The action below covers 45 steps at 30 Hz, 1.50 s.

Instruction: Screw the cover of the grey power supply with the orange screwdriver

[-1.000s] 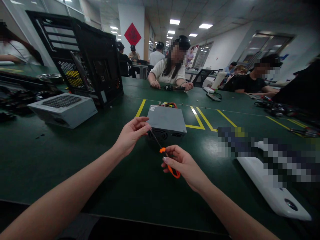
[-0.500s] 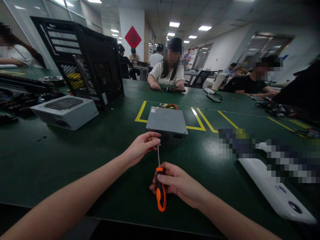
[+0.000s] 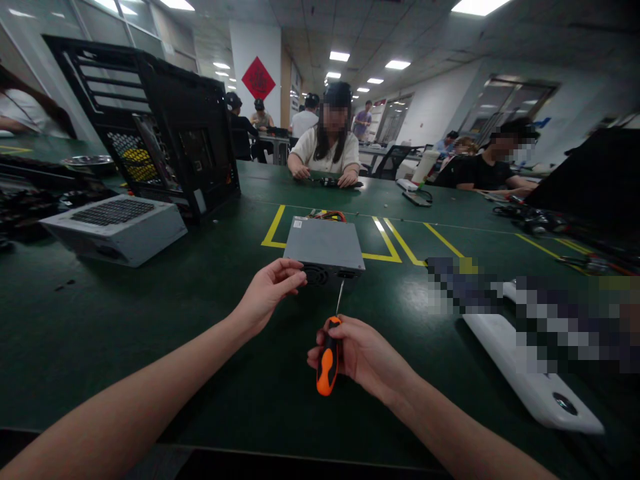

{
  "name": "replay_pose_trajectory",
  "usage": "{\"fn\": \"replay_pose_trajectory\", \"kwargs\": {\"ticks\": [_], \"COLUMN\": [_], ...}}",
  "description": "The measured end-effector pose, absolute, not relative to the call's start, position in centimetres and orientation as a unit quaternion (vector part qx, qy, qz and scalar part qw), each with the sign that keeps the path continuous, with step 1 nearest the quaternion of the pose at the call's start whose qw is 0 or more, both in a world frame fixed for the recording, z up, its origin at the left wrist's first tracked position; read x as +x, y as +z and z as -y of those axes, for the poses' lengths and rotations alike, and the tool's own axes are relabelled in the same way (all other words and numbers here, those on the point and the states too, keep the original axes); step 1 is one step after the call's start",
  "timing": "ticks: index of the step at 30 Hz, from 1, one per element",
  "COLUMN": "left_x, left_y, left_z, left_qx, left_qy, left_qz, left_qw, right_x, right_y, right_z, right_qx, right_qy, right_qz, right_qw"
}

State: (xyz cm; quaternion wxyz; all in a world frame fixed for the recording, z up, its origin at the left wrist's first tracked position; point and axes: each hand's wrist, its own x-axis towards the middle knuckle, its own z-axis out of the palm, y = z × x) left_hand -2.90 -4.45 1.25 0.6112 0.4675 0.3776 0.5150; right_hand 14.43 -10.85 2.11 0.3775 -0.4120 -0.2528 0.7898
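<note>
Screwdriver [image 3: 327, 365], gripped in right hand [image 3: 367, 350], has swung from pinched left hand [image 3: 267, 295] toward power supply [image 3: 324, 241], fan [image 3: 315, 275] inside.

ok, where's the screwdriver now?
Head view, lower middle: the screwdriver is in the right hand, shaft pointing toward the centre grey power supply.

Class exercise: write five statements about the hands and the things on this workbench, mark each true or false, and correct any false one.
1. The right hand holds an orange-and-black screwdriver. True.
2. The left hand grips the screwdriver too. False: it is apart from the screwdriver, by the near left corner of the middle power supply.
3. Coloured wires show at the far side of the middle power supply. True.
4. The screwdriver points back toward the person. False: it points away, toward the middle power supply.
5. A black computer case stands on the person's left. True.
</note>
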Motion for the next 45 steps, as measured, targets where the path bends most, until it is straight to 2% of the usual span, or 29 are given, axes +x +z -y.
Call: {"fn": "replay_pose_trajectory", "kwargs": {"ticks": [13,22,26,32,38,45], "left_x": [-2.7,-2.6,-2.4,-2.1,-1.9,-2.0], "left_y": [1.3,1.0,0.6,0.1,0.1,0.2], "left_z": [4.8,4.8,4.8,4.8,4.8,4.9], "left_qx": [0.505,0.516,0.525,0.538,0.540,0.541], "left_qy": [0.481,0.474,0.459,0.430,0.425,0.421], "left_qz": [-0.377,-0.357,-0.357,-0.377,-0.374,-0.370], "left_qw": [0.610,0.618,0.622,0.619,0.623,0.627], "right_x": [14.9,14.5,14.1,14.5,14.8,14.4], "right_y": [1.3,2.1,2.1,1.8,1.9,1.7], "right_z": [9.7,10.5,10.8,10.4,9.8,10.1], "right_qx": [-0.452,-0.456,-0.453,-0.464,-0.474,-0.499], "right_qy": [0.731,0.733,0.755,0.733,0.721,0.667], "right_qz": [0.312,0.346,0.352,0.296,0.312,0.410], "right_qw": [0.406,0.367,0.316,0.400,0.398,0.373]}}
